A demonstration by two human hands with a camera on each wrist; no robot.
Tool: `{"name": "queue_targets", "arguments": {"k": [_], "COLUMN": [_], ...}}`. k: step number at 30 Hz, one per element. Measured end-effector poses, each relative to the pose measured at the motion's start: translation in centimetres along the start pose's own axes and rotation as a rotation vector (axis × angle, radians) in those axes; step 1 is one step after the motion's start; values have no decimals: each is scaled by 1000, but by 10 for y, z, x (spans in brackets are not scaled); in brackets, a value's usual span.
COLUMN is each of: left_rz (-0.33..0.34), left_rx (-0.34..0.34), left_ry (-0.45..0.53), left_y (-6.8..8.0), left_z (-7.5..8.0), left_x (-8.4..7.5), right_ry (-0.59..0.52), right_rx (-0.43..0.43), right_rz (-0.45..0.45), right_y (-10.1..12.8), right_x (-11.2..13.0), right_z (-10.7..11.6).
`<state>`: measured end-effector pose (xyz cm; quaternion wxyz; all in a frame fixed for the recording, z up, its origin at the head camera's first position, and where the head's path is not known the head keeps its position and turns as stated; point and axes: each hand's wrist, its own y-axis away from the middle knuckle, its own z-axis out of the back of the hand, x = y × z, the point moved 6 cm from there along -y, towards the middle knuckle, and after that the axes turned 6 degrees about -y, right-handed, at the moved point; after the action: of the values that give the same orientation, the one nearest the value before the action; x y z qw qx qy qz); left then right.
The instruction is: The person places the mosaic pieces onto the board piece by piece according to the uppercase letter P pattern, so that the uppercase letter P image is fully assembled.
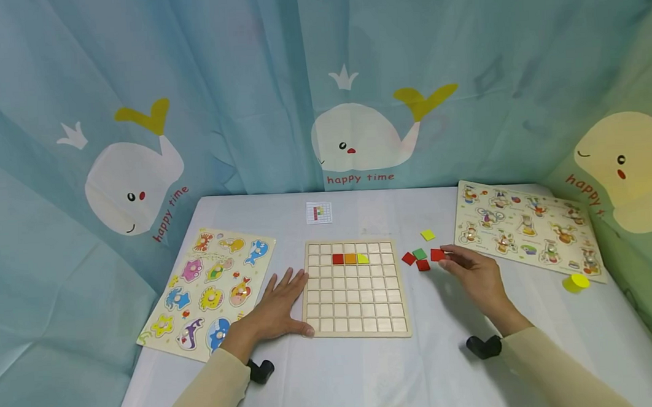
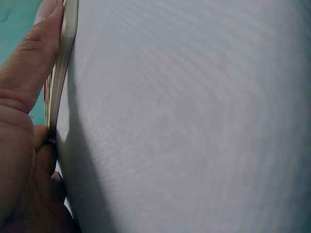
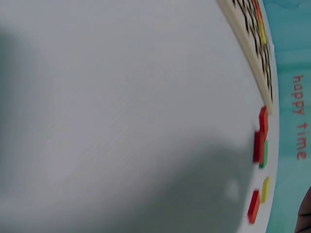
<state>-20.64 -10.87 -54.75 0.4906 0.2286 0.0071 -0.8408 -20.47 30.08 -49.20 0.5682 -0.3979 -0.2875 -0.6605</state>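
The left hand [image 1: 276,307] lies flat, fingers spread, against the grid board's [image 1: 356,312] left edge. The right hand [image 1: 476,275] pinches a red tile [image 1: 437,255] with its fingertips, other loose tiles [image 1: 419,259] just left of it. Bare tablecloth [image 1: 423,370] lies between and before both wrists.

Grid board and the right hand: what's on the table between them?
Head view: between the grid board and the right hand lie two red tiles and a green tile. The hand's fingers touch a third red tile.
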Motion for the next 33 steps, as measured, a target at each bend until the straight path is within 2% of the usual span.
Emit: {"name": "queue_targets", "arguments": {"k": [11, 20, 33], "left_rz": [-5, -9, -17], "left_rx": [-1, -5, -7], "left_ry": [-8, -4, 7], "left_y": [0, 0, 1], "left_z": [0, 2, 2], "left_x": [0, -1, -1], "right_ry": [-47, -144, -195], "right_rx": [32, 104, 199], "right_rz": [60, 76, 96], "right_y": [-10, -12, -9], "right_x": [28, 45, 65], "right_z": [-38, -67, -114]}}
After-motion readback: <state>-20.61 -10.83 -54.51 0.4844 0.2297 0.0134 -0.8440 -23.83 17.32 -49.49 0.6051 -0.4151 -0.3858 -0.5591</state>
